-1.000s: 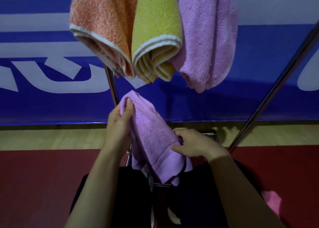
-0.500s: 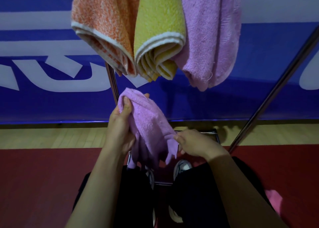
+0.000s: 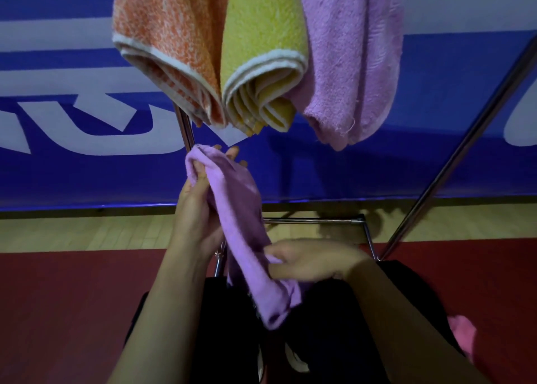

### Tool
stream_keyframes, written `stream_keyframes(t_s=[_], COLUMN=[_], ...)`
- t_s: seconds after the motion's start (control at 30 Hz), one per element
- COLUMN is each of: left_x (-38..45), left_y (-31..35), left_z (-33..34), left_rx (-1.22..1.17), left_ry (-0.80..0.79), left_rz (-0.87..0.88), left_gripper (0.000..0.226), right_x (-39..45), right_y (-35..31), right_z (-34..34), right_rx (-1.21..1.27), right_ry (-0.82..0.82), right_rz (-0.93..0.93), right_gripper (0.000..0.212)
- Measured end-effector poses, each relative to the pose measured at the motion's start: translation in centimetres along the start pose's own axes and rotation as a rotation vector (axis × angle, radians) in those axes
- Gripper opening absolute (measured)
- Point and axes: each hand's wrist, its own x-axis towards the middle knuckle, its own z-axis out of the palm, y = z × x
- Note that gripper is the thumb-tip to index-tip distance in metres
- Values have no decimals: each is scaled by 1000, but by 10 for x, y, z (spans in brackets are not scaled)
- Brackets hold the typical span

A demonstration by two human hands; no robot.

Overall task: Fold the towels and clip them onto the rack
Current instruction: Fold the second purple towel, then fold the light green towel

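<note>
Right hand (image 3: 308, 263) lower now on lilac towel (image 3: 244, 209) — both hands gripping it, left hand (image 3: 197, 209) topmost.

Both bare arms reach forward from the bottom of the view. The left hand (image 3: 195, 213) is up higher, with its thumb and fingers curled around the top of the purple towel (image 3: 247, 232). The right hand (image 3: 312, 260) is lower and turned sideways, and its fingers pinch the towel's lower part.
</note>
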Motion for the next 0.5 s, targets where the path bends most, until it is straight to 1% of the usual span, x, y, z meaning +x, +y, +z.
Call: stream_keyframes(t_s=[0.03, 0.07, 0.1, 0.17, 0.23, 0.27, 0.33, 0.37, 0.43, 0.5], left_x=[-1, -3, -5, -6, -9, -8, -7, -7, -7, -7], left_y=[1, 2, 3, 1, 0, 0, 0, -1, -1, -1], left_z=[-1, -1, -1, -1, 1, 0, -3, -3, -4, -6], left_rx=[-68, -122, -142, -147, -152, -148, -112, -93, -68, -72], left_ry=[-42, -68, -88, -151, -174, -164, -151, -165, -199, -235], left_rz=[-21, -31, -28, -21, -35, -46, -56, -62, -67, -63], left_gripper=[35, 42, 44, 36, 25, 27, 37, 41, 50, 65], right_x=[6, 10, 13, 17, 20, 20, 20, 18, 15, 11], right_y=[7, 13, 18, 28, 35, 37, 40, 41, 43, 42], right_z=[5, 9, 11, 12, 9, 7, 5, 4, 3, 1], right_rx=[-138, -218, -240, -194, -177, -176, -196, -211, -202, -157], right_ry=[-49, -53, -12, 101, 210, 239, 264, 264, 229, 200], right_rz=[75, 146, 202, 254, 261, 273, 307, 333, 354, 310], right_gripper=[22, 27, 32, 34, 31, 28, 25, 28, 44, 59])
